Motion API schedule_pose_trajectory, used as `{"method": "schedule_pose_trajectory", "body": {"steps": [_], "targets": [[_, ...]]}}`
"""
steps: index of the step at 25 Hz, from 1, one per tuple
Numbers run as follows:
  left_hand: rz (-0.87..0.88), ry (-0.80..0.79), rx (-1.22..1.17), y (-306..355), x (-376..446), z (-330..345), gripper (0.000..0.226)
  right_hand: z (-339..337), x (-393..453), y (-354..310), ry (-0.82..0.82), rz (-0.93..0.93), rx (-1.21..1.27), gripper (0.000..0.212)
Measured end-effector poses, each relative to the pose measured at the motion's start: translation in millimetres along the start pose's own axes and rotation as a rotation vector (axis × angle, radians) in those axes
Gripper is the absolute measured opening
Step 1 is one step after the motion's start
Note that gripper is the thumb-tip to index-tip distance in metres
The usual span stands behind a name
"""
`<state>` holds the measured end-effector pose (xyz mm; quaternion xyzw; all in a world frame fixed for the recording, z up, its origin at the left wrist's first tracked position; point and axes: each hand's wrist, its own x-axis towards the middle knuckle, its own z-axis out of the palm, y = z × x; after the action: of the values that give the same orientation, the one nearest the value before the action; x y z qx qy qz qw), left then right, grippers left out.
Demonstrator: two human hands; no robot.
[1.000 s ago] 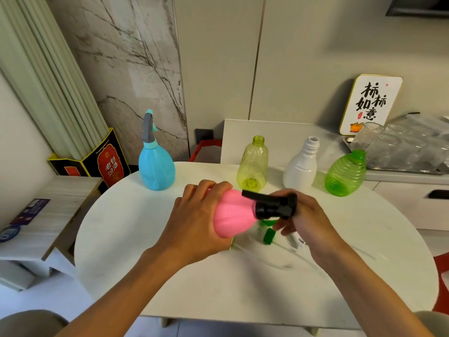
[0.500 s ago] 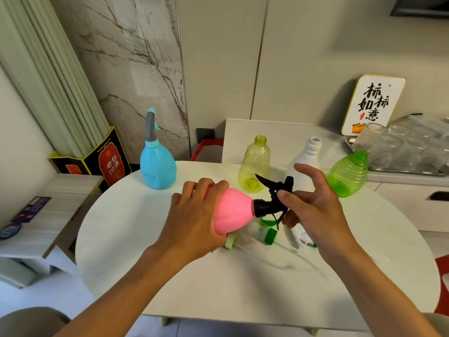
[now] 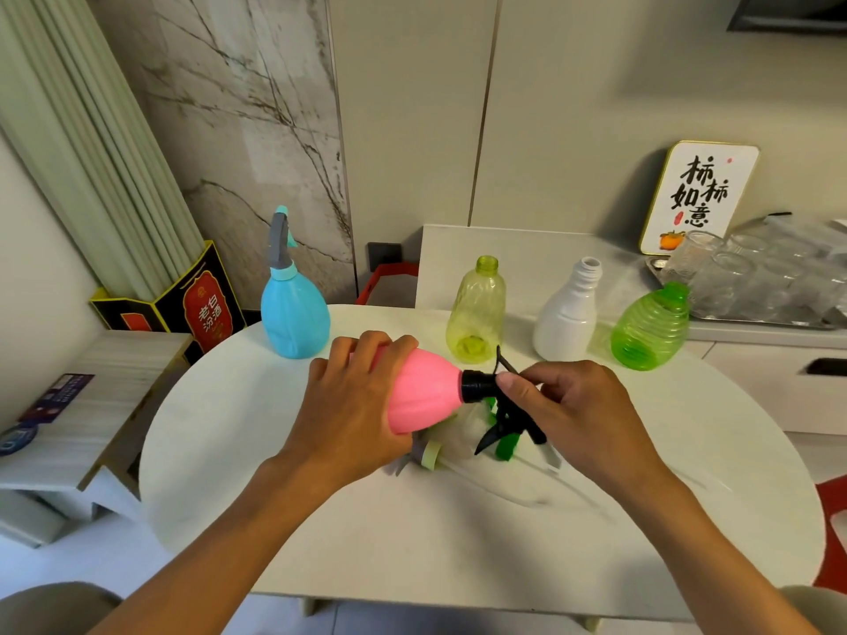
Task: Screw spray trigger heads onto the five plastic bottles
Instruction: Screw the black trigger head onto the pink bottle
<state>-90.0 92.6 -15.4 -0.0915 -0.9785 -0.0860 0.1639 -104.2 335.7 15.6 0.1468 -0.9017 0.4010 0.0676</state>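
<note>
My left hand (image 3: 355, 405) grips a pink bottle (image 3: 424, 391), held on its side above the white round table (image 3: 596, 543). A black trigger head (image 3: 502, 405) sits on the bottle's neck, and my right hand (image 3: 573, 405) is closed on it. Its trigger points down toward the table. A blue bottle (image 3: 293, 313) with a grey trigger head stands at the back left. Three bottles stand at the back with bare necks: yellow-green (image 3: 474, 313), white (image 3: 568, 313) and bright green (image 3: 651, 332). Loose trigger heads (image 3: 463, 444) lie under my hands, partly hidden.
A counter behind the table carries a sign (image 3: 696, 199) and a tray of clear glasses (image 3: 751, 277). A low side table (image 3: 82, 419) and a black-and-red box (image 3: 201, 304) stand at the left. A red chair edge (image 3: 834, 506) shows at the right.
My right hand has regripped the black head after opening half a second ago. The head has turned on the neck, so its trigger now points downward instead of sideways.
</note>
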Motion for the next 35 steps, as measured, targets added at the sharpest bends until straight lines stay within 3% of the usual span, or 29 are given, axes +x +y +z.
{"method": "schedule_pose_trajectory", "body": {"steps": [2, 5, 7, 10, 13, 17, 19, 21, 23, 26, 29, 32, 35], "targets": [[0.031, 0.003, 0.019, 1, -2, 2, 0.104, -4, 2, 3, -0.066, 0.13, 0.054, 0.048], [0.017, -0.049, 0.009, 3, -2, 4, 0.105, -5, 3, 6, -0.136, 0.218, 0.089, 0.051], [0.004, -0.062, -0.012, 3, -1, 4, 0.105, 0, 2, 6, -0.083, 0.156, 0.03, 0.041], [0.024, -0.029, -0.018, 6, -1, 4, 0.104, 3, 3, 5, -0.033, 0.07, 0.168, 0.011], [0.083, 0.041, -0.001, 6, -1, 3, 0.102, -1, 6, 11, 0.001, -0.011, 0.211, 0.009], [0.065, -0.19, -0.248, -2, 1, -3, 0.105, -5, 5, 14, -0.015, -0.205, 0.115, 0.01], [0.092, -0.122, -0.164, -1, -2, -4, 0.103, -3, 6, 13, -0.013, -0.078, 0.129, 0.005], [0.141, 0.06, -0.001, 4, -6, -4, 0.101, -2, 8, 12, -0.016, 0.144, 0.312, 0.008], [0.15, 0.109, 0.012, 10, -10, -2, 0.1, -3, 7, 10, -0.038, 0.282, 0.487, 0.015], [0.038, -0.069, -0.329, 18, -10, -5, 0.095, -10, 10, 7, -0.032, 0.383, 0.698, 0.004], [-0.095, -0.37, -0.947, 25, -4, -15, 0.08, -20, 13, 7, -0.098, 0.379, 1.085, 0.018], [-0.17, -0.688, -1.477, 34, -5, -23, 0.065, -15, 9, 3, -0.279, 0.261, 1.406, 0.042], [-0.191, -0.875, -1.782, 42, -13, -18, 0.063, -6, 2, 2, -0.555, 0.071, 1.644, 0.051]]}}
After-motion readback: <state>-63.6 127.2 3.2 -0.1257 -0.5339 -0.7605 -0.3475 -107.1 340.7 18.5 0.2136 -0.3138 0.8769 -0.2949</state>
